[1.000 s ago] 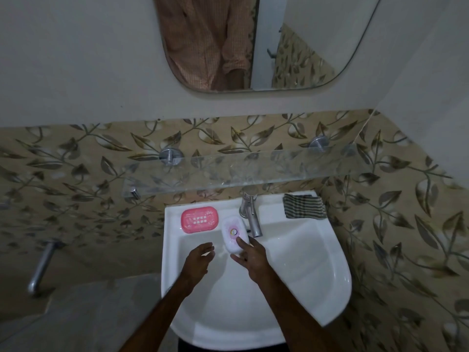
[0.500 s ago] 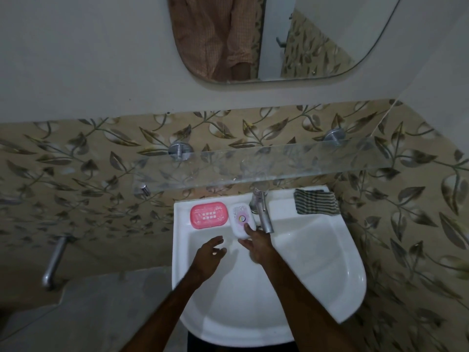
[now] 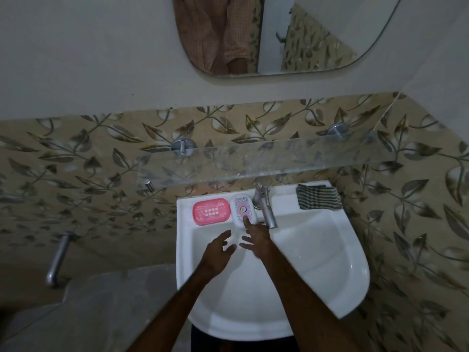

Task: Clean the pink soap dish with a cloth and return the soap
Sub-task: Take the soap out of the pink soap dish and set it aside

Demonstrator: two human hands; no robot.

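Head cam, looking down on white washbasin [image 3: 330,250], wall-mounted, leaf-pattern tiles behind.

Pink soap dish [image 3: 211,211]: sits on basin's back ledge, near back-left corner, empty, slotted bottom visible. Soap [image 3: 243,209], white bar w/ patterned top and round centre mark: lies on same ledge just right of dish, between dish and tap [image 3: 265,208]; near end overhangs toward bowl. Whether soap touches dish: cannot tell, looks like narrow gap.

Cloth [image 3: 318,196], striped dark/light, folded: on back-right corner of ledge, well apart from dish, other side of tap.

R hand [image 3: 256,241]: open, fingers spread, one fingertip [image 3: 245,221] resting on soap's near end; no grip on it. L hand [image 3: 218,250]: open, fingers loosely spread, over bowl near its back-left part, just beside R hand, holding nothing. Both forearms come in from basin's front edge.

Glass shelf [image 3: 253,161] above ledge on two metal pegs. Mirror [image 3: 291,34] above that, shows orange checked garment.
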